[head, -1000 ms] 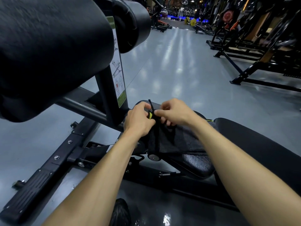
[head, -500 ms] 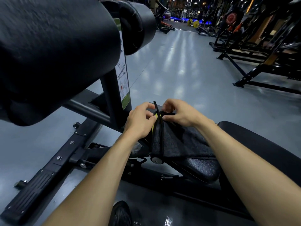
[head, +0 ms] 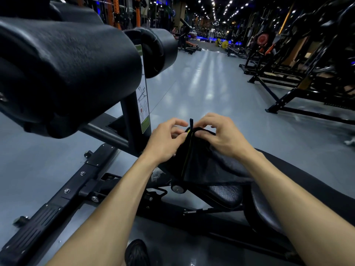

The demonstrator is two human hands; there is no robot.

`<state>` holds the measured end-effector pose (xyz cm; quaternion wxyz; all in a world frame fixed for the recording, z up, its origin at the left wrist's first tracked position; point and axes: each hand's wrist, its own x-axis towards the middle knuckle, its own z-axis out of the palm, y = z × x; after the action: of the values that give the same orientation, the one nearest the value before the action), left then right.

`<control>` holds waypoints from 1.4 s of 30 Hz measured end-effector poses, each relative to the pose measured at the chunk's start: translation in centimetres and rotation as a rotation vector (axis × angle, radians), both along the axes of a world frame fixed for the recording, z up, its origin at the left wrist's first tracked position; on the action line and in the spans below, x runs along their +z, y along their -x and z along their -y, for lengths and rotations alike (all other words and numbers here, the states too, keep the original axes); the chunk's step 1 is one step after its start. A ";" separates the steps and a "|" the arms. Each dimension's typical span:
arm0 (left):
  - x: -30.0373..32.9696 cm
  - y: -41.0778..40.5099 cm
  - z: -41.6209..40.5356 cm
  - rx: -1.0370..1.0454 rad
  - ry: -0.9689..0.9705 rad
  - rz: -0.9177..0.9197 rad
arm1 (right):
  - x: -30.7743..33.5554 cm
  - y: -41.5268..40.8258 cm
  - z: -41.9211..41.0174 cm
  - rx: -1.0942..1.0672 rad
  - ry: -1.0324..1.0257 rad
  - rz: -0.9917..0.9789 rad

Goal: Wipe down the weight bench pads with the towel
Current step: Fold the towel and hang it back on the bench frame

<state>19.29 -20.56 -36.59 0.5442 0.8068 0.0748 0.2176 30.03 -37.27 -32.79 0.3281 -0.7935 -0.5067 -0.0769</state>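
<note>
I'm seeing both hands, left hand and right hand, still pinching the towel; its fold is opening wider on the seat pad; wiping is nearing.

Dim ceiling-lit hall, floor glare, wide-angle bending (right edge perhaps motion-blurred).

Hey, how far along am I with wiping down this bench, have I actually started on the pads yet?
Done: nothing shows as wiped. In hand: the dark grey towel with a yellow-edged hem lies draped over the end of the black textured seat pad; your left hand and right hand pinch its top edge, apparently arranging it. Left: the seat pad, the long black back pad and the big black roller pads.
</note>
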 end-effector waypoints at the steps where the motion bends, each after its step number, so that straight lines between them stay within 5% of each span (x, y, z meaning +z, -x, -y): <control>1: 0.8 0.5 0.4 -0.033 -0.032 0.022 | 0.7 0.5 0.4 0.018 0.003 0.005; 9: 9.9 5.9 2.8 -0.172 -0.172 0.092 | 6.7 5.0 3.1 0.096 -0.099 -0.306; 14: 15.6 10.3 3.2 -0.195 -0.185 0.040 | 11.5 8.4 3.9 0.088 -0.247 -0.316; 18: 17.3 14.2 2.1 -0.161 -0.453 -0.068 | 13.5 10.5 4.3 0.077 -0.334 -0.318; 23: 17.6 15.8 1.5 -0.047 -0.550 0.051 | 14.3 11.3 4.3 0.067 -0.429 -0.345; 32: 16.0 5.7 1.4 0.059 -0.568 0.271 | 12.8 3.7 4.3 -0.037 -0.532 -0.347; 42: 10.3 -12.3 0.5 0.073 -0.518 0.254 | 8.5 -12.9 3.0 -0.133 -0.519 -0.405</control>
<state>31.58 -21.06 -26.29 0.3170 0.8819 -0.0231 0.3481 42.91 -40.28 -24.27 0.6075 -0.7140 -0.3419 -0.0650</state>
